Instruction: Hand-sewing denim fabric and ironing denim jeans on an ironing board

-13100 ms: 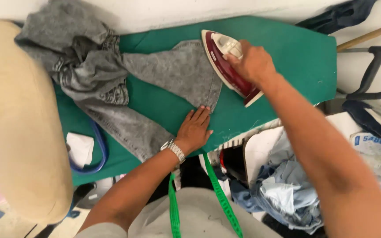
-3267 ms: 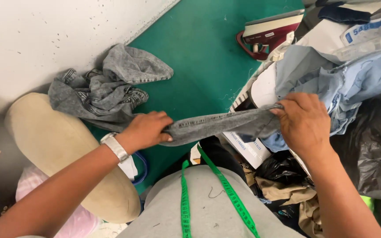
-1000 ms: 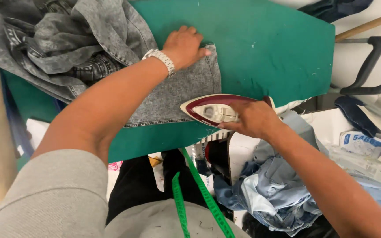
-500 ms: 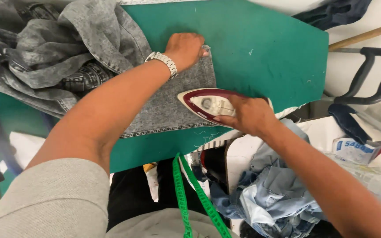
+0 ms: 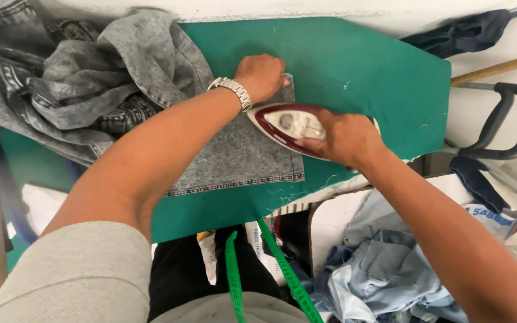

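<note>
A white package [image 5: 490, 216] with blue print lies at the right, beside crumpled clothes.

right hand [image 5: 343, 139] grips iron [image 5: 288, 124] | left hand [image 5: 261, 76] pins grey denim [image 5: 234, 157] | green board [image 5: 360, 66]

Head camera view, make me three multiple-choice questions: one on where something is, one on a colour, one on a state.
1. Where does the left hand rest?
A. on the grey denim
B. on the light blue clothes
C. on the measuring tape

2. What colour is the ironing board cover?
A. red
B. green
C. white

3. How does the iron stand?
A. upright on its heel
B. soleplate down on the denim
C. lifted off the board

Answers: 1 A, its palm presses the grey denim beside the iron. 2 B, bare cover shows green. 3 B, the right hand grips it flat on the fabric.
</note>
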